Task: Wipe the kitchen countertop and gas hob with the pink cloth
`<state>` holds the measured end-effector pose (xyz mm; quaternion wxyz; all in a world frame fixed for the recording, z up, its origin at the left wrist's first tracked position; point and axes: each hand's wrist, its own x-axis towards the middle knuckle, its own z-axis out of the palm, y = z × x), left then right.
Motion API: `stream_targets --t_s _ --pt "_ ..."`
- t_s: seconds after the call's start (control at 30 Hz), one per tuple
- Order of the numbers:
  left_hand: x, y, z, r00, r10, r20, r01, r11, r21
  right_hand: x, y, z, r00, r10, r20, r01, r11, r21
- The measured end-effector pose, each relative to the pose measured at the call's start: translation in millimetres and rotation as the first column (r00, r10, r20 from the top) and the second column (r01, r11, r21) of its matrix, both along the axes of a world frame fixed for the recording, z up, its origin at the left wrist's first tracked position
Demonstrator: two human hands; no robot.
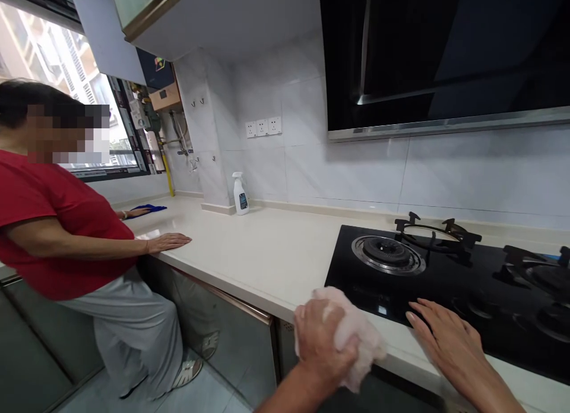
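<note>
My left hand [318,336] is closed around a crumpled pale pink cloth [360,336] at the counter's front edge, left of the stove's corner. Part of the cloth hangs below my fingers. Fingers stretched out, my right hand [449,341] lies on the front edge of the black gas stove [392,300] and holds nothing. On the stove, the left burner [387,252] is bare, and its black pan support [436,235] sits behind it near the wall. Another burner [547,276] at the right has its support on.
A white spray bottle [241,194] stands against the wall on the pale counter [249,246]. At the left, a person in a red shirt [84,223] leans on the counter, one hand on a blue cloth [149,209]. The black range hood [445,56] overhangs the stove.
</note>
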<state>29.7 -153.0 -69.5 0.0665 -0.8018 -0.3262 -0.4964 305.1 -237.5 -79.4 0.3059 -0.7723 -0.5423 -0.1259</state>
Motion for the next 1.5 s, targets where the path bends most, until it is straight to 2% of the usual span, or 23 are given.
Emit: stream_targets --t_s 0.1,0.17,0.3,0.4,0.5,0.57,0.63,0.7,0.73,0.77,0.83,0.93,0.97,1.07,1.17,1.27,1.37,1.5 --pt "50 -33 0.2 0.984 -0.132 -0.122 0.126 0.99 -0.06 3 -3 -0.3 0.998 0.028 -0.049 -0.026 0.999 0.027" --pt "74 -45 2.4 0.953 -0.214 -0.214 0.199 0.976 -0.089 7 -6 1.9 0.99 0.059 -0.128 -0.055 0.998 0.028" --pt "89 -48 5.0 0.914 -0.284 -0.289 0.237 0.953 -0.188 11 -14 19.1 0.951 0.133 -0.277 -0.116 0.99 0.079" --pt "83 -44 4.7 0.893 -0.34 -0.293 0.276 0.931 -0.238 -3 -26 38.2 0.928 0.163 -0.335 -0.076 0.963 0.26" --pt "74 -40 12.4 0.862 -0.411 -0.296 0.324 0.897 -0.301 -31 -38 44.9 0.946 0.157 -0.282 -0.032 0.916 0.401" --pt "63 -35 24.0 0.807 -0.498 -0.316 0.389 0.852 -0.35 -50 -39 37.5 0.958 0.229 -0.175 -0.156 0.921 0.356" --pt "46 -24 37.6 0.716 -0.608 -0.342 0.478 0.785 -0.394 -62 -35 23.0 0.954 0.298 -0.028 -0.283 0.927 0.246" --pt "22 -6 49.8 0.659 -0.667 -0.346 0.543 0.741 -0.394 -66 -29 7.3 0.947 0.289 0.142 -0.311 0.936 0.164" --pt "8 6 55.0 0.663 -0.665 -0.342 0.554 0.744 -0.373 -67 -25 1.1 0.939 0.262 0.222 -0.298 0.943 0.149" --pt "-7 19 60.0 0.693 -0.64 -0.333 0.545 0.767 -0.339 -68 -23 -2.9 0.928 0.234 0.29 -0.284 0.948 0.141" --pt "-38 51 70.3 0.798 -0.521 -0.303 0.453 0.85 -0.269 -76 -19 -3.1 0.9 0.192 0.391 -0.256 0.959 0.12" --pt "-72 101 85.6 0.905 -0.248 -0.345 0.158 0.95 -0.269 -108 -12 14.7 0.872 0.143 0.468 -0.201 0.977 0.077" --pt "-79 115 89.1 0.91 -0.157 -0.384 0.039 0.954 -0.296 -121 -7 23.0 0.862 0.15 0.485 -0.208 0.976 0.068" --pt "-82 146 89.5 0.911 -0.055 -0.408 -0.094 0.937 -0.336 -156 13 43.1 0.819 0.246 0.519 -0.318 0.947 0.053" --pt "-76 154 80.0 0.892 -0.026 -0.45 -0.158 0.918 -0.365 -174 31 50.3 0.793 0.292 0.535 -0.364 0.931 0.03" --pt "-74 153 73.2 0.871 -0.016 -0.491 -0.196 0.906 -0.376 -175 37 49.4 0.783 0.305 0.542 -0.378 0.925 0.026" --pt "-77 153 73.6 0.857 -0.013 -0.514 -0.217 0.897 -0.385 -164 28 45.9 0.793 0.294 0.534 -0.367 0.93 0.033" --pt "-79 155 77.5 0.843 -0.033 -0.538 -0.22 0.89 -0.4 -129 -3 36.1 0.84 0.216 0.498 -0.284 0.957 0.064"
